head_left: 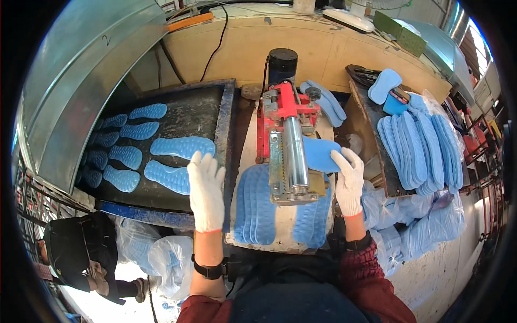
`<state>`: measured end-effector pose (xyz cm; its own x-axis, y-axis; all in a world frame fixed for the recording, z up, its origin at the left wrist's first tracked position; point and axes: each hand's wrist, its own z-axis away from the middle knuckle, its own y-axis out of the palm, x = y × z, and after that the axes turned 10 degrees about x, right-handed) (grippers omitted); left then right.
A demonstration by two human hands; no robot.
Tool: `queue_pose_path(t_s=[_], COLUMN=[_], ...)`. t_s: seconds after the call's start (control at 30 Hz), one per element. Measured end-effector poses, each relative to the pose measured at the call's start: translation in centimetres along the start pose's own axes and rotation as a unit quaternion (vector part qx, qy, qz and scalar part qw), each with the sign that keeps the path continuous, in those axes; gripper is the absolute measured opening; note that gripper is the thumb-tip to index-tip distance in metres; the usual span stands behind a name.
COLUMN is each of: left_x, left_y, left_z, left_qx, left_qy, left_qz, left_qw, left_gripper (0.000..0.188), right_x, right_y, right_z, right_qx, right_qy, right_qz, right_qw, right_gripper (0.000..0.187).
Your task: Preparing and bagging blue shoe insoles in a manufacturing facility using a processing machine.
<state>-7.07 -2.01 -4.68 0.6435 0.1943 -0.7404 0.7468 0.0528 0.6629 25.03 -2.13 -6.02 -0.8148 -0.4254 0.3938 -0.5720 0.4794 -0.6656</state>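
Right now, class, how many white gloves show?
2: one glove on the left hand, near a blue insole; the other on the right hand, at the smooth blue piece beside the metal roller.

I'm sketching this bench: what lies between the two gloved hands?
In the head view, the tray's rim, blue insoles and the red roller machine lie between left hand and right hand.

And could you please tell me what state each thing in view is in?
Machine: running or stopped, cannot tell
Machine insole: smooth side up, partly hidden
Left hand: gloved, fingers loosely extended
Right hand: gloved, fingertips at machine insole
Bed insoles: flat on dark bed, textured side up
Front insoles: overlapping, two groups
Far-right insoles: overlapping
Plastic bags: holding blue insoles
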Motion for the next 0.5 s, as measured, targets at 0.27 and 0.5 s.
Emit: queue_pose_path(t_s=[0.27,0.5], left_x=[0.1,3.8], left_y=[7.7,7.0], left_z=[-0.8,-3.4], left_qx=[0.176,0.248], left_qy=[0.034,0.054], left_qz=[-0.077,-0.237], left_qw=[0.981,0.938], left_gripper=[0.069,0.06], right_x=[1.8,-1.0], right_y=[-0.3,2.2], right_z=[-0.1,4.6], right_qx=[0.028,-0.095], right_qy=[0.036,0.322], right_qz=[-0.171,-0.314], right_qw=[0.984,0.888], right_gripper=[0.046,0.026])
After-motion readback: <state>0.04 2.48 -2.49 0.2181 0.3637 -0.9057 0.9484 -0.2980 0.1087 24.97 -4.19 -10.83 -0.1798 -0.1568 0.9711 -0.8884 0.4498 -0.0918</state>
